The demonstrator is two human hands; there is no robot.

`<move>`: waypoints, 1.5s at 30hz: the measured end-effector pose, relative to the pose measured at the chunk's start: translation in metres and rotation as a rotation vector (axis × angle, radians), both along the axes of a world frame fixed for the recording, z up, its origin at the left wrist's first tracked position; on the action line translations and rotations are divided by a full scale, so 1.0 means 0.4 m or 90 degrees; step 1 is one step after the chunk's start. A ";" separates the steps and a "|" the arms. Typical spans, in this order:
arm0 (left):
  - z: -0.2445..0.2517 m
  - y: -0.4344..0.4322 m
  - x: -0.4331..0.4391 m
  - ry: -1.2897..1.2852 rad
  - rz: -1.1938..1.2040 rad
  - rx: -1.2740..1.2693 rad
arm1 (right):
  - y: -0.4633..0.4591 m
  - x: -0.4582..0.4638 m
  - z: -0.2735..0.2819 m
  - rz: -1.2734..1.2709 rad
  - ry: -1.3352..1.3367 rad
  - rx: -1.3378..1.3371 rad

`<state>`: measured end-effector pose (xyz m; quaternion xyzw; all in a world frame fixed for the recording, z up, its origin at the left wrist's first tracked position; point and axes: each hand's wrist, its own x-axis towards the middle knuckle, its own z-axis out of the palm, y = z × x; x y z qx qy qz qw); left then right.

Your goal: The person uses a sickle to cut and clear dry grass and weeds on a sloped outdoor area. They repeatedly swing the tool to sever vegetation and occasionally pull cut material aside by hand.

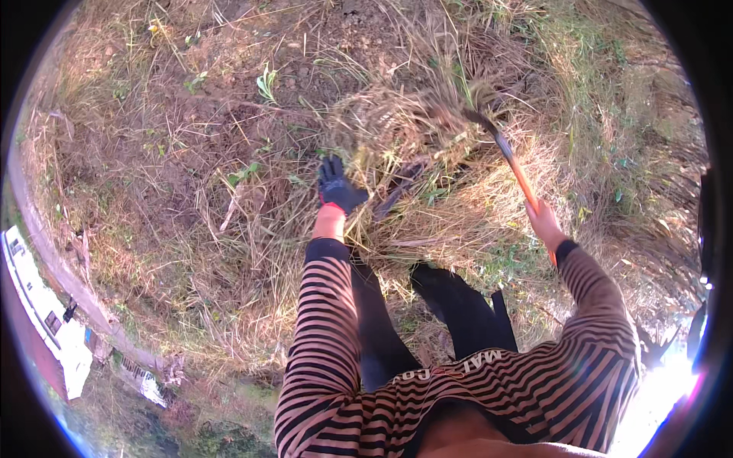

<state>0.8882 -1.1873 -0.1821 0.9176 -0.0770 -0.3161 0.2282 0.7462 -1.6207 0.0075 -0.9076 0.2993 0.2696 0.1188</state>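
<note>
My right hand (545,223) is bare and closed around the orange handle of a long curved hand tool (522,174), seemingly a sickle. Its dark end reaches up and left into dry grass, where its tip is blurred and partly hidden. Wearing a dark work glove with a red cuff edge, my left hand (339,186) is spread palm down, fingers apart, at the left edge of a loose heap of dry grass (401,123). Whether it presses on the stalks cannot be told. The heap lies between my hand and the tool's end.
Dry grass and brown soil (206,126) spread ahead and left, with small green plants (266,83) among them. My legs in dark trousers (458,309) are just below the heap. Taller grass (595,114) stands right. A pale building (43,320) and a path (63,260) show far left.
</note>
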 end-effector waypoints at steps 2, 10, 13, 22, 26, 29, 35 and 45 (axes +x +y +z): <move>-0.016 -0.087 -0.095 0.107 -0.044 0.024 | -0.045 -0.176 0.055 0.062 -0.023 -0.080; 0.015 -0.033 -0.307 -0.013 -0.030 0.058 | 0.330 0.660 -0.284 0.341 -0.292 0.286; -0.010 -0.045 -0.326 0.030 -0.014 0.103 | 0.355 0.672 -0.308 0.346 -0.269 0.278; 0.047 -0.087 -0.532 0.130 -0.242 0.022 | -0.110 -0.223 -0.074 0.138 -0.026 0.049; 0.057 -0.028 -0.508 0.169 -0.113 -0.028 | 0.343 0.210 -0.206 0.179 -0.230 0.271; 0.046 0.106 -0.450 0.106 0.003 -0.153 | 0.852 0.553 -0.295 0.387 -0.383 0.413; 0.136 0.395 -0.434 -0.069 0.253 -0.031 | 1.054 0.501 -0.348 0.332 0.083 0.524; 0.079 0.269 -0.351 0.199 0.025 -0.021 | 0.346 -0.076 -0.021 0.320 0.059 0.424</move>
